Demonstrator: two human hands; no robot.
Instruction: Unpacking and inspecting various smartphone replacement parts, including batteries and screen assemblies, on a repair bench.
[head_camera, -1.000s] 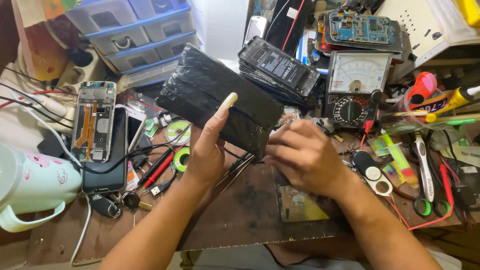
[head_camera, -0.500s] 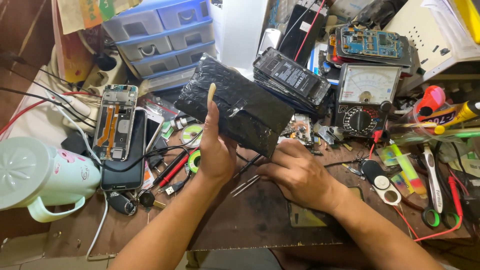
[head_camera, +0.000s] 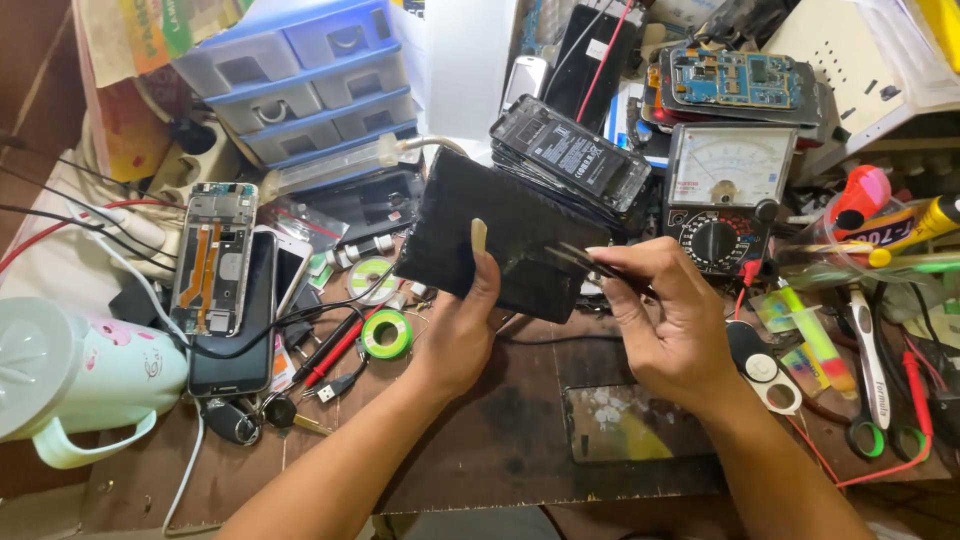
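A blue drawer unit (head_camera: 300, 75) stood at the back left of the bench (head_camera: 480, 450), and beside it leaned a tan printed package (head_camera: 150, 40) with green lettering. At the back right sat a white box (head_camera: 860, 70), with a blue circuit board (head_camera: 735, 78) lying just left of it. A meter (head_camera: 728, 195) with a pale dial face and a black knob stood to the right of centre. A pale green jug (head_camera: 70, 375) with pink markings occupied the left edge.

At the middle, the black panel (head_camera: 500, 245) was held tilted above the bench, glossy, dark and rectangular, with a crinkled sheen across its face. The left hand (head_camera: 455, 335) gripped its lower edge, thumb pressed upright against the front. The right hand (head_camera: 670, 320) was pinched narrow around thin tweezers (head_camera: 585, 262), whose tips touched the panel's right side.

Behind the panel lay a stack of black phone backs (head_camera: 570, 155) bearing white labels. An opened phone (head_camera: 213, 255) with orange flex strips lay to the left, touching a dark phone (head_camera: 240, 320) beneath it. A green tape roll (head_camera: 386, 333) sat just left of the left wrist, near a red probe (head_camera: 335, 352). A dark screen (head_camera: 625, 425) lay flat under the right forearm. A yellow tube (head_camera: 915, 228) and green-handled scissors (head_camera: 868, 370) crowded the right edge.
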